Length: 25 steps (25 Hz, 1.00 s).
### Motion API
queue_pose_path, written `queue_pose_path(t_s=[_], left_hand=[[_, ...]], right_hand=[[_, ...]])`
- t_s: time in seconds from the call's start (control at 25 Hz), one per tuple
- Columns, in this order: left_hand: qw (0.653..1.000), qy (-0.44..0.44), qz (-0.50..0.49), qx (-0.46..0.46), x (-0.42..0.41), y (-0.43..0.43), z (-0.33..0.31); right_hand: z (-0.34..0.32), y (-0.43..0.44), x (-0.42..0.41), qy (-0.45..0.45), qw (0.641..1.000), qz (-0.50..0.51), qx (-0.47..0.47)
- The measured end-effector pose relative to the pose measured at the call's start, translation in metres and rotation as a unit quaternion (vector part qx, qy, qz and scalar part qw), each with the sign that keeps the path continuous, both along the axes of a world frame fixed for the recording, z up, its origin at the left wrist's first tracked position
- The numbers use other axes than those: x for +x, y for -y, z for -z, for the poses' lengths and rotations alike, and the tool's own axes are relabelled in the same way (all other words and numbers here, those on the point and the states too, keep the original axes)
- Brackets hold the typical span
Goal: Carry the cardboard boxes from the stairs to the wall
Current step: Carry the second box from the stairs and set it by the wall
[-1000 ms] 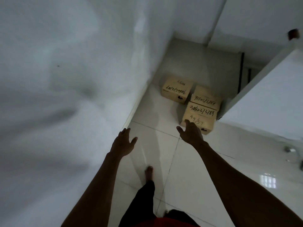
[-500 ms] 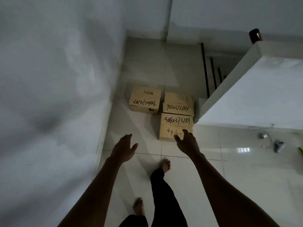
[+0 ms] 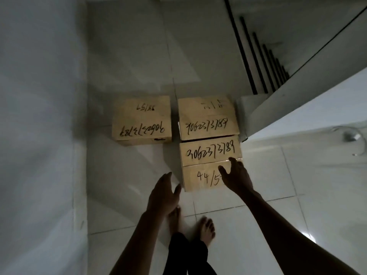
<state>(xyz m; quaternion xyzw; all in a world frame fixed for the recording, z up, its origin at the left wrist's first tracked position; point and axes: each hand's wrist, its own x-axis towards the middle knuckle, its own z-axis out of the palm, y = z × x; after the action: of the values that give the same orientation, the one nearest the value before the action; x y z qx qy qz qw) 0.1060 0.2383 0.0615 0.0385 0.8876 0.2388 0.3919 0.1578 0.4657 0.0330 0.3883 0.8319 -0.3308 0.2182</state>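
Three brown cardboard boxes with handwritten black numbers sit on the white tiled floor by the foot of the stairs. The nearest box [image 3: 206, 167] lies straight ahead, a second box [image 3: 207, 120] touches its far side, and a third box [image 3: 142, 122] stands apart to the left. My right hand [image 3: 236, 175] is open over the nearest box's right front corner, covering part of its writing. My left hand [image 3: 163, 193] hovers open just left of that box's front left corner, holding nothing.
A white wall [image 3: 39, 116] runs along the left. The stairs [image 3: 264, 62] with dark step edges descend at the upper right, beside a white stair wall [image 3: 309, 108]. A small metal fitting [image 3: 351, 135] lies on the floor at right. My bare feet [image 3: 206, 229] stand below the hands.
I have stepped closer, so the boxes look larger and nearer. Both hands have reached forward and down; the right one now overlaps the nearest box.
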Motion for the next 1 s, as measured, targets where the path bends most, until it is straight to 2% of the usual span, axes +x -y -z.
queue_pose_path(t_s=[0.12, 0.28, 0.4, 0.52, 0.6, 0.72, 0.92, 1.0], left_hand=[[1.0, 0.004, -0.024, -0.015, -0.032, -0.028, 0.108], [0.993, 0.06, -0.098, -0.003, -0.042, -0.062, 0.213], [0.977, 0.124, -0.171, 0.022, -0.033, -0.074, 0.253], [0.964, 0.135, -0.224, 0.05, -0.023, -0.078, 0.251], [0.957, 0.13, -0.255, 0.043, -0.026, -0.072, 0.217], [0.959, 0.113, -0.258, 0.022, -0.037, -0.046, 0.119], [0.962, 0.053, -0.266, 0.035, -0.033, 0.044, -0.144], [0.956, 0.029, -0.288, 0.048, -0.02, 0.08, -0.231]], right_hand=[[0.105, -0.039, -0.013, 0.01, 0.999, -0.001, 0.035], [0.205, -0.086, -0.008, 0.033, 0.993, 0.078, 0.086], [0.241, -0.101, -0.003, 0.047, 0.988, 0.144, 0.031], [0.233, -0.098, -0.006, 0.053, 0.986, 0.155, 0.017], [0.199, -0.087, -0.01, 0.056, 0.987, 0.148, 0.023], [0.115, -0.061, -0.021, 0.048, 0.99, 0.126, 0.027], [-0.13, 0.014, -0.042, -0.02, 0.999, 0.027, 0.006], [-0.216, 0.049, -0.04, -0.043, 0.999, -0.024, 0.012]])
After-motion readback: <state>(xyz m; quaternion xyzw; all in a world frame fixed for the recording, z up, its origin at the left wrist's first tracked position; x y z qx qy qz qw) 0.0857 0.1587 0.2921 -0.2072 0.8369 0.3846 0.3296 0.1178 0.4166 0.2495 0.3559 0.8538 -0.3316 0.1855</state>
